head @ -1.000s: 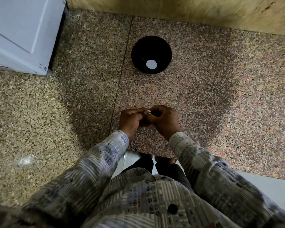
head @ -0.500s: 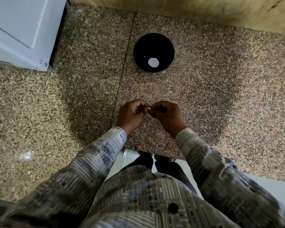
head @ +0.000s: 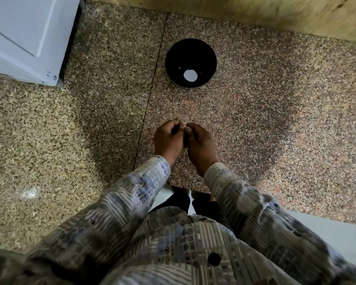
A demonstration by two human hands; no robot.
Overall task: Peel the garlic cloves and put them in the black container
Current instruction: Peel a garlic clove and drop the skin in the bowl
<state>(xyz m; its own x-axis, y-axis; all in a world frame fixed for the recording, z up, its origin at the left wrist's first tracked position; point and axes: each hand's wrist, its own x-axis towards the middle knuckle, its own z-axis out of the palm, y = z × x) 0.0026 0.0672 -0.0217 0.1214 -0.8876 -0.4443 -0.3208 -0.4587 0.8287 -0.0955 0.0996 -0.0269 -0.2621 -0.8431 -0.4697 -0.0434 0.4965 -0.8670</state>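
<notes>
A: Where does the container [head: 174, 58] stand?
B: On the worktop [head: 275, 124], at the far side, near the wall [head: 234, 11]. A small piece [head: 190, 75] lies in it.
A: And the hands?
B: Before it, well apart; the left hand [head: 168, 139] touches the right hand [head: 201, 142].

The left hand [head: 168, 140] and right hand [head: 201, 144] brought their wrists closer and curled tighter, so the pale garlic clove [head: 183, 126] hardly showed between the fingertips [head: 189, 129].

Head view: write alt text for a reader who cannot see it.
A person's left hand and right hand pinch a mostly hidden garlic clove together above a speckled stone counter. A black container stands beyond them.
</notes>
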